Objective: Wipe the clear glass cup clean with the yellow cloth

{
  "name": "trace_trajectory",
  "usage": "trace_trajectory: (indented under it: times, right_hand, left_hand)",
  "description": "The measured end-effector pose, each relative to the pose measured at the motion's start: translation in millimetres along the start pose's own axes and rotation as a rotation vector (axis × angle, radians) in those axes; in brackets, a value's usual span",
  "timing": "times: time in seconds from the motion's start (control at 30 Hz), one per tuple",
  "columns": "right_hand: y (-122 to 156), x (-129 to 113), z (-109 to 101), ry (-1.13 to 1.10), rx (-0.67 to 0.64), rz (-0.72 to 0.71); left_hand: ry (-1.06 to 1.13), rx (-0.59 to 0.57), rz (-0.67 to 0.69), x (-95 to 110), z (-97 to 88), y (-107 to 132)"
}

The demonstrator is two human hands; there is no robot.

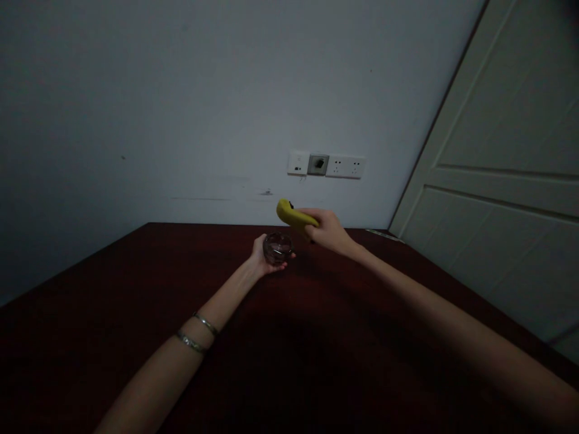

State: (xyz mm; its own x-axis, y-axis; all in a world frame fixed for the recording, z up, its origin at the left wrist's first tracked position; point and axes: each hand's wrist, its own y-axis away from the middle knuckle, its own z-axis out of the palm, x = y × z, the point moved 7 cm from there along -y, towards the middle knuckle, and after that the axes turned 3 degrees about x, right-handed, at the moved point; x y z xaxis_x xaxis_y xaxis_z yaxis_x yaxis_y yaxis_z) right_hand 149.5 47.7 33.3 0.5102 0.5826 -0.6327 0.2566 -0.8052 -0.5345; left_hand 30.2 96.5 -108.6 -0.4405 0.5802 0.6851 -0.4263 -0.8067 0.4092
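My left hand [261, 256] is wrapped round the side of a small clear glass bowl [278, 248] and supports it from below. Its fingertips show at the bowl's lower right edge. Up and to the right, my right hand [329, 230] grips a yellow curved object [294, 217] with a rounded end and a small dark part near that end. Its exact kind is unclear. The rounded end points up and left, above the bowl and apart from it.
Both arms reach over a dark red tabletop [181, 283]. Behind it is a pale wall [203, 108] with a row of sockets [344, 167]. A white panelled door [506, 163] stands on the right. Two metal bangles [192, 342] circle my left forearm.
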Motion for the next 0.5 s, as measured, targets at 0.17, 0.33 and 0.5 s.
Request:
trace_trajectory:
  times: [0.17,0.33,0.5]
  right_hand:
    - [28,-10,45,0.676,-0.462,-0.648]
    - [26,1,56,0.865,-0.515,-0.816]
    - [29,7,63,0.966,-0.554,-0.894]
  left_hand:
    - [-0.09,-0.131,-0.101,-8,2.8,-3]
    - [-0.13,-0.162,-0.12,-11,-4.5,-5]
    - [-0.288,-0.116,-0.076,-9,-6.8,-3]
